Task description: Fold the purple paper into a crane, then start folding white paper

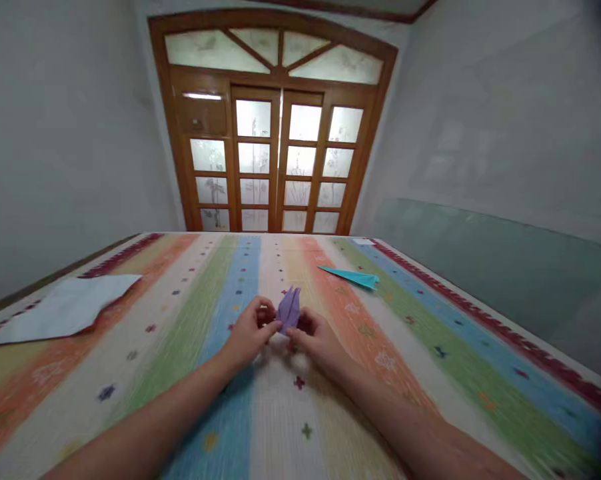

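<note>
A small folded piece of purple paper (288, 308) is held upright in the middle of the view, its narrow points facing up and away from me. On its left side, my left hand (254, 328) pinches the lower edge between thumb and curled fingers. My right hand (316, 335) grips the lower right edge in the same way, thumb in front. Both hands are just above the striped tablecloth (275, 427). The undersides of the fingers and the back of the paper are hidden.
A turquoise paper plane (353, 275) lies beyond my right hand. White paper sheets (65, 308) rest at the table's left edge, and a small white piece (364, 241) lies at the far right. Wooden doors with glass panes (280, 153) stand behind the table, with walls on both sides.
</note>
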The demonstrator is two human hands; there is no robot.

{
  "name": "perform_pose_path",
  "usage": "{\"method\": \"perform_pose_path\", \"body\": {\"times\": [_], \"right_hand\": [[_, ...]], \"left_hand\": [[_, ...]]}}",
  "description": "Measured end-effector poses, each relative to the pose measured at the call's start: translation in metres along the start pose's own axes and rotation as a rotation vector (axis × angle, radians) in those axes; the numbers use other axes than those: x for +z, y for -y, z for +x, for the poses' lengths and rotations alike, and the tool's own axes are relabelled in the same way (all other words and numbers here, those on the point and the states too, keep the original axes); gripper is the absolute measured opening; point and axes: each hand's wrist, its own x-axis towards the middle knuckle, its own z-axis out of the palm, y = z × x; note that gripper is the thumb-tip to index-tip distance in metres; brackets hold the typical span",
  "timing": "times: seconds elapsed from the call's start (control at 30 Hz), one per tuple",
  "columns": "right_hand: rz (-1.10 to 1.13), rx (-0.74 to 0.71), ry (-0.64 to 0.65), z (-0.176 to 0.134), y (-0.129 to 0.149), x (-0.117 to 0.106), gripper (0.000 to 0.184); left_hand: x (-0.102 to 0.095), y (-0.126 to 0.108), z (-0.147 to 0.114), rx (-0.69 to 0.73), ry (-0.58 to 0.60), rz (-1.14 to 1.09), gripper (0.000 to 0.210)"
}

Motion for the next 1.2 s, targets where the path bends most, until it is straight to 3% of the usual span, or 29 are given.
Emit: {"method": "perform_pose_path", "body": {"times": [0.27, 0.4, 0.6, 0.77, 1.0, 1.2], "right_hand": [[0.146, 0.016, -0.115, 0.006, -0.01, -0.001, 0.044], [0.096, -0.026, -0.136, 0.006, -0.013, -0.001, 0.038], [0.072, -0.032, -0.158, 0.004, -0.012, -0.003, 0.033], [-0.067, -0.058, -0.091, 0.002, -0.005, -0.004, 0.01], [-0.126, 0.009, -0.079, 0.0, -0.001, -0.007, 0.024], [-0.286, -0.047, -0.134, 0.001, -0.005, -0.005, 0.015]], "left_hand": [[0.003, -0.005, 0.001, -0.01, -0.006, 0.002, 0.048], [0.003, -0.002, 0.001, -0.034, -0.069, 0.03, 0.043], [0.003, 0.001, 0.004, -0.095, -0.066, -0.017, 0.019], [0.003, -0.001, 0.004, -0.128, -0.06, -0.052, 0.016], [0.0, -0.005, 0.002, -0.11, -0.019, 0.008, 0.018], [0.0, -0.011, 0.001, -0.107, 0.016, 0.038, 0.024]]}}
